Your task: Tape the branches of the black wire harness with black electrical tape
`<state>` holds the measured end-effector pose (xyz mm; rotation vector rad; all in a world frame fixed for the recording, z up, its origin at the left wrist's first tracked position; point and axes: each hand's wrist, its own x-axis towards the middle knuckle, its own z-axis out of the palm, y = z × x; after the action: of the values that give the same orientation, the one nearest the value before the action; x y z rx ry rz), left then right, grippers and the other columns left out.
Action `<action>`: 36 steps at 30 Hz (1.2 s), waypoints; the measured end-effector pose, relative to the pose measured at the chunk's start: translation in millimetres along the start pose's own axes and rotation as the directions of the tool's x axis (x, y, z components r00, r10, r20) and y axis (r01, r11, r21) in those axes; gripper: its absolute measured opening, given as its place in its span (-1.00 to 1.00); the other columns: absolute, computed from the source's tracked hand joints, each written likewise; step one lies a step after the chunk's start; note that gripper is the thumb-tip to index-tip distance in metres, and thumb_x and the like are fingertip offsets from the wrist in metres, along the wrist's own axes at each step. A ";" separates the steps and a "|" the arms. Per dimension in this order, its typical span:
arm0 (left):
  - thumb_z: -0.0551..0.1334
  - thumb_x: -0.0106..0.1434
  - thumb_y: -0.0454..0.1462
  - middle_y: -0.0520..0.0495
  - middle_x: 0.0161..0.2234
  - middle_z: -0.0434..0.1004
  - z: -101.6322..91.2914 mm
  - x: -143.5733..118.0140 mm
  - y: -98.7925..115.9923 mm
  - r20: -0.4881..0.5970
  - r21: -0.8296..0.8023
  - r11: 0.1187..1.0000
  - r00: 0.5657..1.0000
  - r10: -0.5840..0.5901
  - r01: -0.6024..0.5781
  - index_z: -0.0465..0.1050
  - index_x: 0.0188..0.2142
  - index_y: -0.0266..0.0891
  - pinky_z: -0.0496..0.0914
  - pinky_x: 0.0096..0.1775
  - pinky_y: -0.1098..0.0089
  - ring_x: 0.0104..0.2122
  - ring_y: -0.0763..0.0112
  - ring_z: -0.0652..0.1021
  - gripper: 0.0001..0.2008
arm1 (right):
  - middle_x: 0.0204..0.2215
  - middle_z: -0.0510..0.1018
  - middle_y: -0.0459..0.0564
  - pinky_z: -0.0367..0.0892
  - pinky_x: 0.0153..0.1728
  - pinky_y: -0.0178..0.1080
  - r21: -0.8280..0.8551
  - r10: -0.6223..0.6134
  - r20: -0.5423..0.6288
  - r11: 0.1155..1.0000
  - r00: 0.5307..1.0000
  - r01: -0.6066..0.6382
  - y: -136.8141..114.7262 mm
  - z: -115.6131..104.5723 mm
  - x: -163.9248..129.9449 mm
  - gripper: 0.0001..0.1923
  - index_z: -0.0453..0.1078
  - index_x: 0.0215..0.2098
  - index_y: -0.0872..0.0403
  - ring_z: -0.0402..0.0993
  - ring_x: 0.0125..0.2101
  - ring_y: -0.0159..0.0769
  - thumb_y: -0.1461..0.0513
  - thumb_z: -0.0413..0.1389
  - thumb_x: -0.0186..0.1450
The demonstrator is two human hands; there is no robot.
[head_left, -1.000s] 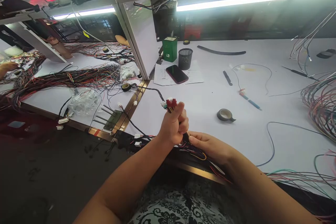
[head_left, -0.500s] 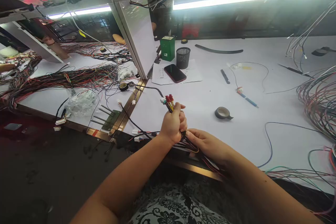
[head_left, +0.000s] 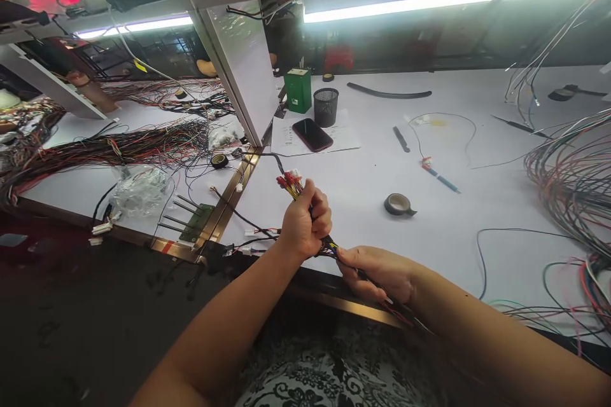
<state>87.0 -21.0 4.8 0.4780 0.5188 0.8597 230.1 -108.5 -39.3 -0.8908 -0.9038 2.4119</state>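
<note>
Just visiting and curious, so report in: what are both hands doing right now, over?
Left hand fisted around wire bundle, red connectors sticking out above. Right hand pinching same bundle lower down. Tape roll lies apart on white table.

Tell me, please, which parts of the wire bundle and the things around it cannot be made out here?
- Head view: the middle of the wire bundle is hidden inside the closed left hand.
- Its far end runs under the right hand and over the table edge.
- The print on the paper under the phone is too small to read.
</note>
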 end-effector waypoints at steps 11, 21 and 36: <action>0.31 0.16 -0.08 -0.11 -0.28 0.51 -16.2 -4.2 16.2 0.164 0.754 0.571 0.748 -0.643 0.325 0.46 -0.08 -0.26 0.35 -0.34 0.44 -0.34 0.40 0.50 -0.60 | -0.89 0.12 -0.23 -0.07 -0.81 -0.45 -0.351 0.037 -0.137 0.932 0.990 -0.084 -22.1 5.5 -16.8 -0.33 0.12 -0.74 0.09 -0.01 -0.85 -0.59 -0.21 -0.11 0.28; 0.32 0.10 -0.08 0.11 -0.62 0.21 -14.4 1.6 11.2 -0.047 0.829 0.410 0.778 -0.626 0.380 0.42 -0.33 -0.32 -0.06 -0.63 0.56 -0.62 0.61 0.26 -0.68 | -0.73 0.36 -0.23 0.23 -0.64 -0.43 -0.549 0.265 -0.311 0.734 0.913 -0.400 -21.0 -13.2 -74.2 -0.78 0.35 -0.23 0.05 0.27 -0.70 -0.48 0.10 0.07 0.23; 0.26 0.18 -0.09 0.16 -0.68 0.17 -35.4 22.3 10.7 -0.142 0.679 0.447 0.702 -0.698 0.582 0.21 -0.44 -0.23 -0.19 -0.67 0.53 -0.74 0.69 -0.01 -0.69 | -0.66 0.40 -0.16 0.25 -0.59 -0.38 -0.412 0.376 -0.564 0.643 0.735 -0.645 4.1 -62.3 -205.9 -0.70 0.34 -0.18 0.08 0.36 -0.63 -0.38 0.17 0.12 0.10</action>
<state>71.6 9.5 -21.5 0.9446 0.8032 -0.1785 418.6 -201.0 7.8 -2.1065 -1.3833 2.1839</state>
